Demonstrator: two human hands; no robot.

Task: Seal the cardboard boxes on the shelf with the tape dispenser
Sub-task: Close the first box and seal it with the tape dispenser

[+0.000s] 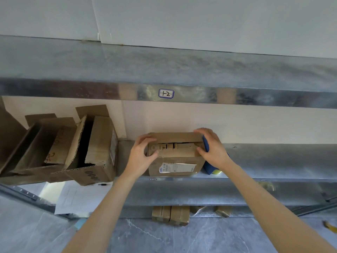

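Observation:
A small cardboard box [175,161] with a white label on its front stands on the metal shelf [264,161], its top flaps folded down with a dark gap along the seam. My left hand [142,154] grips the box's left top corner. My right hand [211,147] presses on the box's right top edge. A blue tape dispenser [209,168] with a yellow part lies just right of the box, mostly hidden behind my right hand and wrist.
Two open cardboard boxes [87,152] lean on the shelf at the left, flaps up. An upper metal shelf [164,70] with a handwritten label overhangs. Taped boxes [170,215] sit under the shelf on the grey floor. White paper [73,196] hangs below left.

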